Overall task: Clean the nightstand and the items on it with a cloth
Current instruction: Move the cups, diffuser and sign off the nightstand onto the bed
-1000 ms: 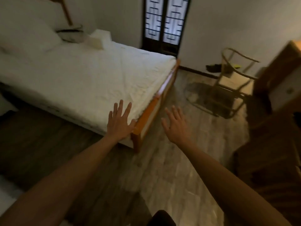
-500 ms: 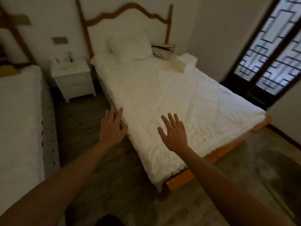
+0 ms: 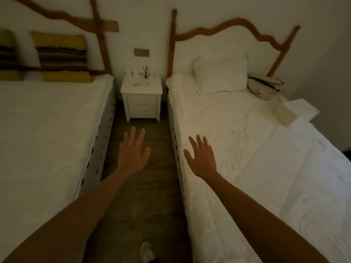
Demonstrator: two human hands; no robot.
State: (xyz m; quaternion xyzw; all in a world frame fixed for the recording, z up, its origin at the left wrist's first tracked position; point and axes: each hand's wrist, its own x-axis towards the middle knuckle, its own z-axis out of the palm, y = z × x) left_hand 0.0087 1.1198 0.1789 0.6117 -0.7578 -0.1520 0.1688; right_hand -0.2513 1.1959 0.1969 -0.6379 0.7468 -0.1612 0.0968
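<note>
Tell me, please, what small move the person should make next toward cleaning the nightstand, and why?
Probably step forward along the floor between the two beds. The nightstand stands against the far wall, beyond both hands. The left hand and right hand are open and hold nothing, and no cloth shows in view.

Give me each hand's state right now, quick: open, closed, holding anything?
Left hand: open, fingers spread, holding nothing, above the wooden floor.
Right hand: open, fingers spread, holding nothing, over the edge of the white bed.
</note>
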